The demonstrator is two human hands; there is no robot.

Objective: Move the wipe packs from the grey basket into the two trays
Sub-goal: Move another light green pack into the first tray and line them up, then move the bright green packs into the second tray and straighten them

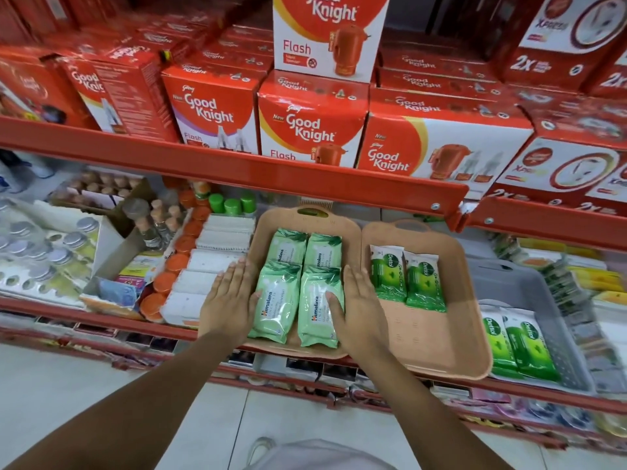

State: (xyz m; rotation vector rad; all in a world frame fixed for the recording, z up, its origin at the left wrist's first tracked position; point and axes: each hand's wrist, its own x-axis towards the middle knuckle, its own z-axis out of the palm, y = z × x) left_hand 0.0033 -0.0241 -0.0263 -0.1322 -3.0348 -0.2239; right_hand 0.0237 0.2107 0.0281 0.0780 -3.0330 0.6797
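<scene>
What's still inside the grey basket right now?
Two dark green wipe packs lie side by side at the near end of the grey basket. The far part looks bare. The right tray hides its left edge.

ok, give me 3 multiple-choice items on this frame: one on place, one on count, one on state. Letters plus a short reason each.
1. Where do the dark green packs still to be moved lie?
A) grey basket B) left tray C) upper shelf

2. How many pale green packs are in the left tray?
A) two B) four C) six

3. How are the hands?
A) both flat and open against the packs B) both lifting a pack C) one in the basket

Key:
1 A: two dark green packs lie in the grey basket.
2 B: pale green packs fill the left tray two by two.
3 A: left hand and right hand flank them, fingers straight.
</scene>
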